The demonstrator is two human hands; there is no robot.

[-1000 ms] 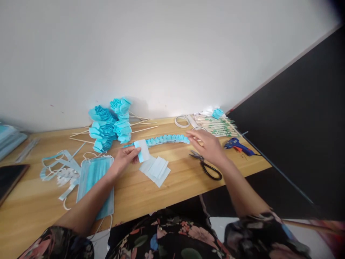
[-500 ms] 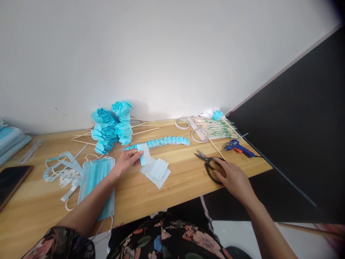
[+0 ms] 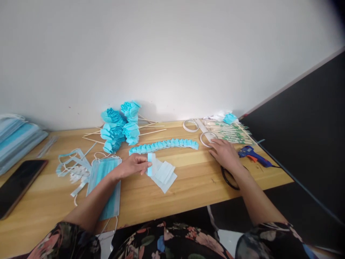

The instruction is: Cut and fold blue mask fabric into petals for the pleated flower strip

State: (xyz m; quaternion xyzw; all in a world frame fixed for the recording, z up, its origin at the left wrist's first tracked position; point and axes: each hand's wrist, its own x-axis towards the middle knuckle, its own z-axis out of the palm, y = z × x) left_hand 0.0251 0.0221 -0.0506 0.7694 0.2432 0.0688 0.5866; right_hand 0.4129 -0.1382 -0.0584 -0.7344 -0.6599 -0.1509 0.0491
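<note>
Between the thumb and fingers of my left hand [image 3: 134, 165] is a small folded piece of mask fabric [image 3: 150, 165] with a light blue strip. Flat white fabric pieces [image 3: 165, 176] lie partly overlapped just right of it. My right hand [image 3: 226, 153] reaches over the table with fingers stretched out, fingertips at the rim of the nearer tape roll [image 3: 202, 142]. Whether they press on the roll I cannot tell. Under my right wrist lie the scissors; a black handle loop [image 3: 225, 179] shows and the blades are hidden.
Behind lie a row of folded blue pieces [image 3: 164, 144] and blue fabric flowers on sticks [image 3: 112, 131]. Another tape roll [image 3: 185, 126], packed sticks [image 3: 229, 132] and a blue glue gun [image 3: 256, 157] are right. Leftward are a face mask [image 3: 107, 190], a phone [image 3: 20, 183] and stacked masks [image 3: 21, 140].
My right hand has let go of the scissors and moved up to the nearer tape roll. My left hand still holds its fabric piece. The whole view has shifted slightly.
</note>
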